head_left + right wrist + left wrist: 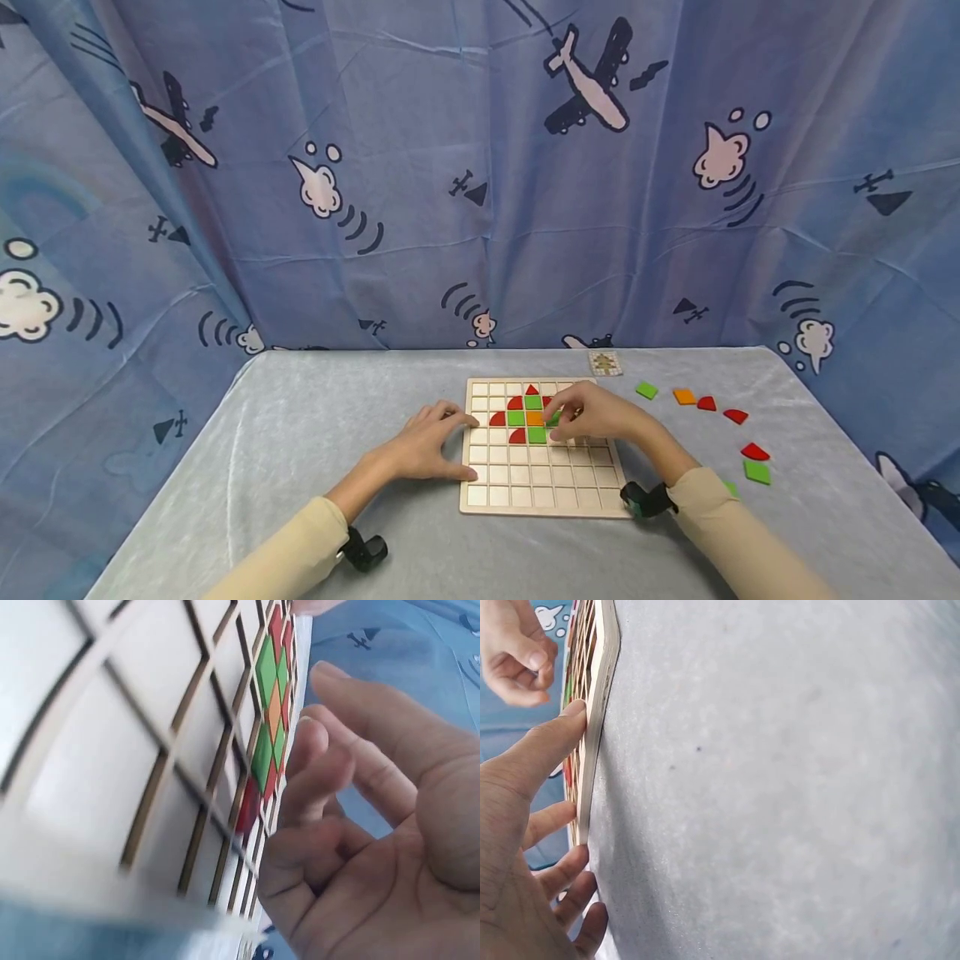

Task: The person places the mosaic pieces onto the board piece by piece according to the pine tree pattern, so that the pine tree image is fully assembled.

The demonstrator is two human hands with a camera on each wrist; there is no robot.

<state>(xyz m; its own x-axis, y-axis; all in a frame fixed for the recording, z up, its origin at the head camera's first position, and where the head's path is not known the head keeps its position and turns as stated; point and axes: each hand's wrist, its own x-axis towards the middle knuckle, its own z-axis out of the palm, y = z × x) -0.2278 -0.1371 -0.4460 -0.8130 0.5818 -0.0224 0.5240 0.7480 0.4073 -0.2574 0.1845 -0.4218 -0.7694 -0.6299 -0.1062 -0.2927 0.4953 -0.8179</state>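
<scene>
A square wooden grid board (543, 498) lies on the cloth, bearing red, green and orange tiles. My left hand (429, 442) is spread along its left side, thumb and index fingertip at the rim. Over the right part of the tile pattern is my right hand (596, 412), fingers bent and thumb apart from the index finger, with no tile visible between them. An orange tile (534, 418) sits amid green ones, and a green tile (537, 435) is below it. In the right wrist view, a red tile (247, 806) is beside the curled fingers (334, 769).
Loose tiles lie right of the board: a green one (647, 390), an orange one (684, 397), several red quarter-circles (736, 416) and another green square (757, 472). A small pattern card (604, 363) is behind the board. A blue printed curtain (405, 208) hangs behind the table.
</scene>
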